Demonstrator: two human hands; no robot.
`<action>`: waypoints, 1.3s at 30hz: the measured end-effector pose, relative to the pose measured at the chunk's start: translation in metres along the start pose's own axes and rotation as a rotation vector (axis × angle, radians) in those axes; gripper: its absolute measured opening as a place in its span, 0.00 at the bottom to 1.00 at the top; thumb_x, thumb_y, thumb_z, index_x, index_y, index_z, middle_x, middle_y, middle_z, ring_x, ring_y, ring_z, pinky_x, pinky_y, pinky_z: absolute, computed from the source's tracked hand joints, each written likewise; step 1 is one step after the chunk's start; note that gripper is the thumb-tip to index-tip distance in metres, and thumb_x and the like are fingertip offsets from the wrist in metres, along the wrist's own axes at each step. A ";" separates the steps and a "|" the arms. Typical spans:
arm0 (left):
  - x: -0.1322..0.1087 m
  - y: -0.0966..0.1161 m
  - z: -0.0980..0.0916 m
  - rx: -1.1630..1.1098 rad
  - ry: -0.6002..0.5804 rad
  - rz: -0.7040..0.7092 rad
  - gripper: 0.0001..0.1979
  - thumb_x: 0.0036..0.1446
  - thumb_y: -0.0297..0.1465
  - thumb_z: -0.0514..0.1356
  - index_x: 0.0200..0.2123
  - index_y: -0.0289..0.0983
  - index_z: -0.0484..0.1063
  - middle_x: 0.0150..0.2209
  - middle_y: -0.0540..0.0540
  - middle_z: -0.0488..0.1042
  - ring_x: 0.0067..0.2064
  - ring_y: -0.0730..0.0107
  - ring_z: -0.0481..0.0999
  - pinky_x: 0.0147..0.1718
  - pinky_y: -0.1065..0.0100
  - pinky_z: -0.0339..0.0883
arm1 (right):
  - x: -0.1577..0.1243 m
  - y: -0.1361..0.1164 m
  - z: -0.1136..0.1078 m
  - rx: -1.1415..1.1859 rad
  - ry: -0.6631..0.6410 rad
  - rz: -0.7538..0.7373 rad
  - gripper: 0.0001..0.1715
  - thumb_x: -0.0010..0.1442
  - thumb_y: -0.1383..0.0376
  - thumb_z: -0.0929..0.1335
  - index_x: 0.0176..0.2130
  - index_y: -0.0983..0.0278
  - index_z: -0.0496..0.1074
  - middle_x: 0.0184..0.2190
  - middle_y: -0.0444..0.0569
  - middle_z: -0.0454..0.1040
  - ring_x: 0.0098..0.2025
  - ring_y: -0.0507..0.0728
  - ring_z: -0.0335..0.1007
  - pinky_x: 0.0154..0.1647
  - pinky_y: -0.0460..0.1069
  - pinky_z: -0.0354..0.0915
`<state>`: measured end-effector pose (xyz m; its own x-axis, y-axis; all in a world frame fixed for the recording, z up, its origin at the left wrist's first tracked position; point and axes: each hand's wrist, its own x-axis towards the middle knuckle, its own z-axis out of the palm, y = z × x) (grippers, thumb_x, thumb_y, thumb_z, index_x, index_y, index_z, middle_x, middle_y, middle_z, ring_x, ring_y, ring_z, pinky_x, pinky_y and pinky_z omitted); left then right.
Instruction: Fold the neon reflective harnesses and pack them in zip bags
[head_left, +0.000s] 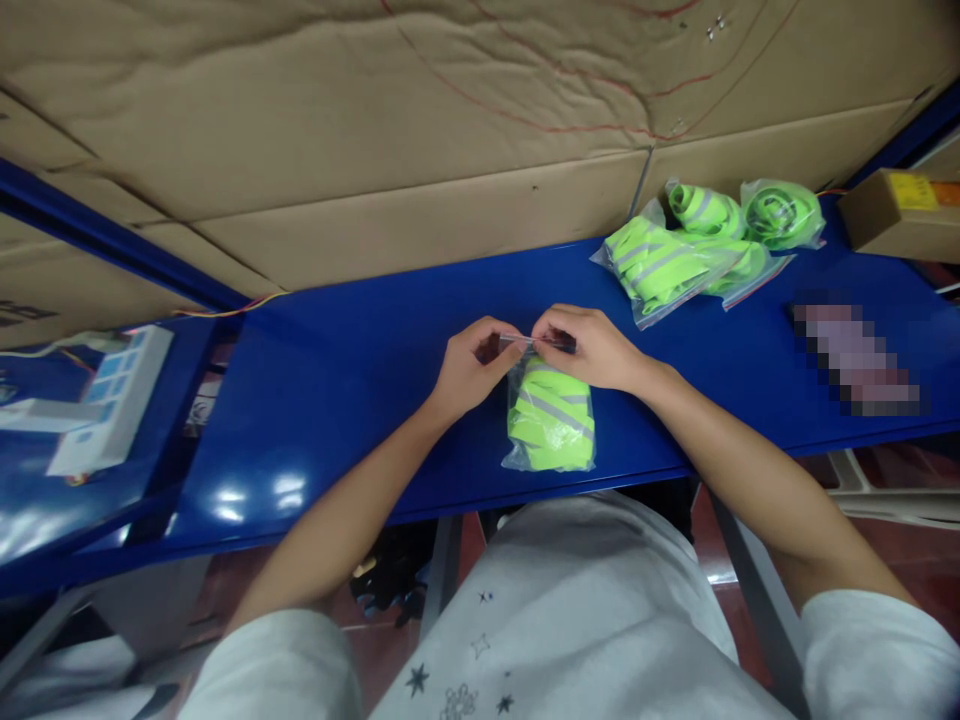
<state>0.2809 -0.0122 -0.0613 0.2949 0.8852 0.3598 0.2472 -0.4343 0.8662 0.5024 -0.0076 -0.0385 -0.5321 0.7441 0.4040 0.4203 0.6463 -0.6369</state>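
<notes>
Cardboard sheets (420, 130) back a glossy blue surface (337, 400). At its centre lies a clear bag (551, 425) stuffed with neon-green reflective strapping, its bottom close to the near edge at 6 o'clock. The left hand (469, 365) and right hand (592, 350) are both closed, thumbs and fingertips pinching the bag's top strip. More filled bags (675, 260) sit at 2 o'clock, a cardboard box (896, 215) at 3, and a power strip (105, 400) at 9. The bulging strapping could catch in the mouth and leave a gap, and a tug toward 6 might slide the slick bag off the edge.
</notes>
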 end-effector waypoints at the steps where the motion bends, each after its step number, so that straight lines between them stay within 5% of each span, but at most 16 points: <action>1: 0.000 -0.001 0.000 -0.008 -0.003 0.001 0.12 0.60 0.42 0.67 0.37 0.39 0.79 0.33 0.46 0.78 0.31 0.70 0.73 0.29 0.68 0.64 | 0.000 0.000 0.000 -0.002 -0.004 0.004 0.04 0.66 0.65 0.68 0.38 0.63 0.73 0.33 0.45 0.71 0.33 0.52 0.67 0.36 0.48 0.60; 9: -0.002 0.003 -0.001 0.088 0.023 0.091 0.10 0.62 0.40 0.66 0.36 0.39 0.80 0.34 0.47 0.78 0.31 0.71 0.71 0.30 0.68 0.62 | 0.000 -0.002 0.001 0.018 -0.024 -0.039 0.08 0.69 0.63 0.66 0.40 0.64 0.73 0.34 0.48 0.72 0.34 0.53 0.68 0.36 0.48 0.61; 18: 0.002 0.002 -0.003 0.006 0.087 0.007 0.12 0.61 0.41 0.67 0.36 0.39 0.79 0.34 0.47 0.79 0.33 0.70 0.74 0.32 0.68 0.66 | 0.003 0.006 -0.012 0.050 0.001 0.007 0.07 0.67 0.61 0.69 0.39 0.63 0.75 0.34 0.48 0.75 0.34 0.53 0.68 0.36 0.48 0.62; 24: 0.004 -0.002 -0.002 -0.132 0.017 -0.098 0.14 0.55 0.42 0.71 0.40 0.40 0.81 0.37 0.46 0.81 0.36 0.69 0.77 0.34 0.68 0.69 | 0.003 0.003 -0.011 0.017 -0.005 -0.026 0.07 0.69 0.64 0.66 0.39 0.64 0.72 0.34 0.48 0.73 0.33 0.53 0.66 0.36 0.48 0.61; 39: 0.005 -0.007 -0.003 -0.194 0.114 -0.023 0.06 0.57 0.38 0.71 0.34 0.43 0.84 0.36 0.46 0.81 0.35 0.70 0.76 0.33 0.68 0.67 | 0.004 0.009 -0.028 0.092 0.005 0.009 0.08 0.66 0.62 0.69 0.40 0.64 0.77 0.35 0.49 0.77 0.34 0.53 0.71 0.35 0.48 0.64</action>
<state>0.2783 -0.0043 -0.0646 0.1818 0.9125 0.3664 0.0670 -0.3833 0.9212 0.5248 0.0055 -0.0242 -0.5251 0.7506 0.4010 0.3556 0.6217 -0.6979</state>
